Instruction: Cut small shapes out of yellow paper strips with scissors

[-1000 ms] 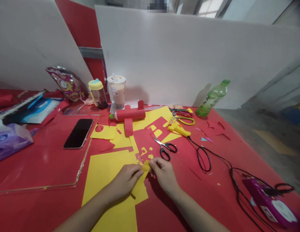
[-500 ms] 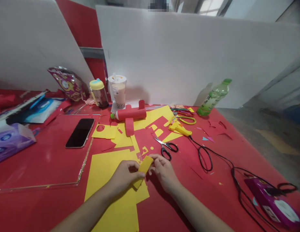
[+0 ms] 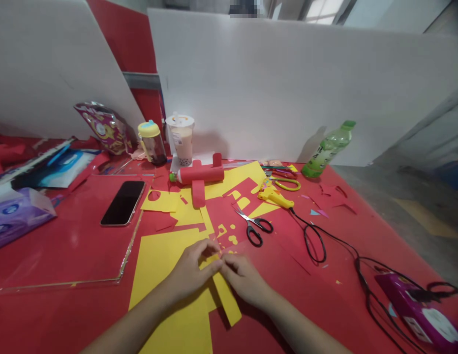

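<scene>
A narrow yellow paper strip slants down toward me, with its upper end pinched between both hands. My left hand grips it at the top with thumb and fingers. My right hand closes on the same end, fingertips touching the left thumb. Beneath the hands lies a large yellow paper sheet. Just beyond them are small yellow scraps and black-handled scissors with open blades. A red paper-wrapped bottle with red paper wings and tail lies farther back.
At right are a yellow glue gun with a looping black cord, a green bottle and a purple box. At left, a phone rests on a clear sheet near a tissue pack. A drink cup stands behind.
The yellow strip was folded short and tilted up between the hands; now it extends down toward me. My right hand has moved lower and closer to the left.
</scene>
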Demonstrator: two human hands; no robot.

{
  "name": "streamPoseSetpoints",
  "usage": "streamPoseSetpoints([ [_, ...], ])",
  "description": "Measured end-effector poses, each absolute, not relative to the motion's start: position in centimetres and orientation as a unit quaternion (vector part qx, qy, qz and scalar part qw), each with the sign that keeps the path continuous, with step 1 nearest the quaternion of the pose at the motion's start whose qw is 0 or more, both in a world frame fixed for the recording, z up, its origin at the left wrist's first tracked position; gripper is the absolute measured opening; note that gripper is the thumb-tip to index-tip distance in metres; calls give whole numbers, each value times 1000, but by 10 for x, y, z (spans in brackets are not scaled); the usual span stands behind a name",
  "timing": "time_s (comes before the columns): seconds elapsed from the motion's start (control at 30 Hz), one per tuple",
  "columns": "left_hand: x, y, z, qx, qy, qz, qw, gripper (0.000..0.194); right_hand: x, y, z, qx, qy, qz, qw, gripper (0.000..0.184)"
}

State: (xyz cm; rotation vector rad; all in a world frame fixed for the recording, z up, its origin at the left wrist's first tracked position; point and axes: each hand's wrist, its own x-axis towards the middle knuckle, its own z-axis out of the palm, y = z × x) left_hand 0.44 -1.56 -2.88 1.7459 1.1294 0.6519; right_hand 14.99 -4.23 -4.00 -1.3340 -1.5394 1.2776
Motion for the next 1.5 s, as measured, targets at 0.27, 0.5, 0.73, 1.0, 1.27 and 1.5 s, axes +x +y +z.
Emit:
streamPoseSetpoints([
  [0.27, 8, -19, -27, 713, 488, 202, 461, 17, 149, -43, -43, -513, -683, 432, 290, 34],
  [0.5, 2, -12, -23, 719, 526, 237, 387, 23, 151, -42, -44, -504, -661, 471, 295, 31],
  [0.73, -19, 11, -32, 585, 624, 390, 342, 26, 159, -36, -44, -525, -577, 499, 378, 29],
  [1.0, -19, 12, -35, 566, 575, 414, 421, 23, 156, -27, -48, -511, -470, 517, 500, 20],
  [1.27, -6, 10, -24, 698, 451, 437, 345, 23, 139, -16, -40, -362, -364, 754, 411, 32],
  [1.5, -3, 30, -27, 766, 383, 447, 258, 30, 130, 0, -42, -309, -326, 800, 398, 37],
])
